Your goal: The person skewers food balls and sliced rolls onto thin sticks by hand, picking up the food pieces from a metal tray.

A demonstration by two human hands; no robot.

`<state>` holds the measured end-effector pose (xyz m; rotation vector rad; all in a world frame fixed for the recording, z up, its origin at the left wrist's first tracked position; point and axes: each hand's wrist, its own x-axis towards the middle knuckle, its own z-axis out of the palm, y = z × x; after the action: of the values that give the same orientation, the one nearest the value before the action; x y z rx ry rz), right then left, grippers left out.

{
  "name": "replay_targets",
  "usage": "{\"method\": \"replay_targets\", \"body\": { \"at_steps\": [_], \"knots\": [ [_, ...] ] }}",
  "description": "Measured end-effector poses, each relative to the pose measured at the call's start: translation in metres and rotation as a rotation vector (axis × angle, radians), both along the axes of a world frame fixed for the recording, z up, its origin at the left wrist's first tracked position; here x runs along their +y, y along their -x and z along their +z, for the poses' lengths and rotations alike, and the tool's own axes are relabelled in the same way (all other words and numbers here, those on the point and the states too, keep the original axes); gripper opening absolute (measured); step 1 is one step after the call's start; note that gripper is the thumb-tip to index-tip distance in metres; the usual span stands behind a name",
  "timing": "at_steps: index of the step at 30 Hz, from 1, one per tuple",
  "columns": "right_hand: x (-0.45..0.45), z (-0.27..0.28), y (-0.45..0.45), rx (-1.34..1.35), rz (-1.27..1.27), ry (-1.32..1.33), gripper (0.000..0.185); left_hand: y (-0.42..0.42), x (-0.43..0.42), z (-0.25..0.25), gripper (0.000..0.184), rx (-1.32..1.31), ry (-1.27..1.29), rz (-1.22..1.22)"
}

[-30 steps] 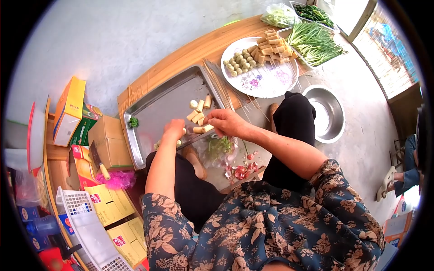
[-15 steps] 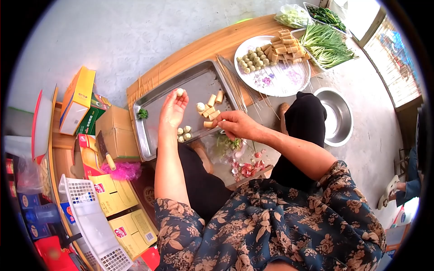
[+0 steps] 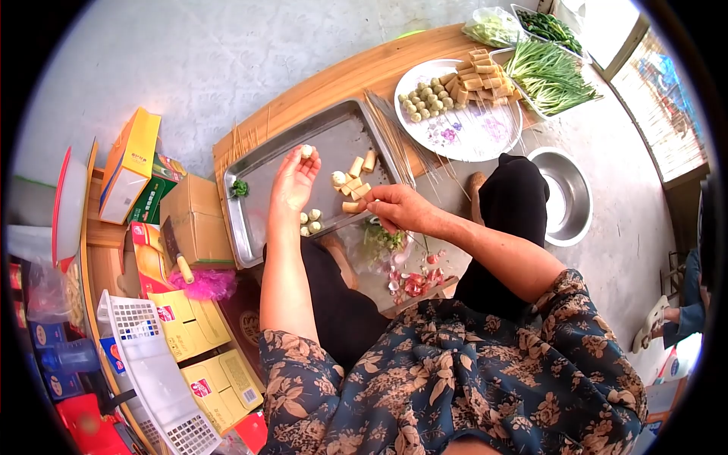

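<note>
My left hand [image 3: 294, 182] is raised over the metal tray [image 3: 262, 163], its fingertips closed round a small pale ball [image 3: 306, 151]. Farther right, my right hand [image 3: 400, 208] is pinched at the tray's near right edge. Whatever lies between its fingertips is too thin or hidden to make out. Just beyond those fingertips are several short tan rolls [image 3: 353, 184] and another pale ball [image 3: 337, 178]. Several more pale balls [image 3: 310, 222] rest by my left wrist, and a green sprig [image 3: 240, 187] lies at the tray's left side.
Thin skewers [image 3: 387, 136] lie along the tray's right side. Beyond them, a white platter [image 3: 494, 144] carries green balls and rolls; long green stalks [image 3: 547, 80] are behind. A steel basin [image 3: 565, 197] stands on the floor. At left are a knife [image 3: 176, 250] and boxes [image 3: 199, 220].
My left hand and its ball have shifted very slightly right. The right hand stays pinched in nearly the same spot.
</note>
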<state>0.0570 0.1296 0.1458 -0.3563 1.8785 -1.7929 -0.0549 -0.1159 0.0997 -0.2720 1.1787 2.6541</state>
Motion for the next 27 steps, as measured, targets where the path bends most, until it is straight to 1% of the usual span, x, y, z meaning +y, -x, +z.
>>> {"method": "replay_targets", "body": {
  "at_steps": [5,27],
  "knots": [
    [0.0009,0.0072,-0.0006,-0.048,0.006,-0.006,0.018,0.0000,0.0003,-0.0006,0.018,0.012,-0.009,-0.013],
    [0.0009,0.0018,0.0009,-0.035,0.008,-0.013,0.017,-0.0032,0.0033,0.0037,0.018,0.054,0.029,-0.092]
  ]
}}
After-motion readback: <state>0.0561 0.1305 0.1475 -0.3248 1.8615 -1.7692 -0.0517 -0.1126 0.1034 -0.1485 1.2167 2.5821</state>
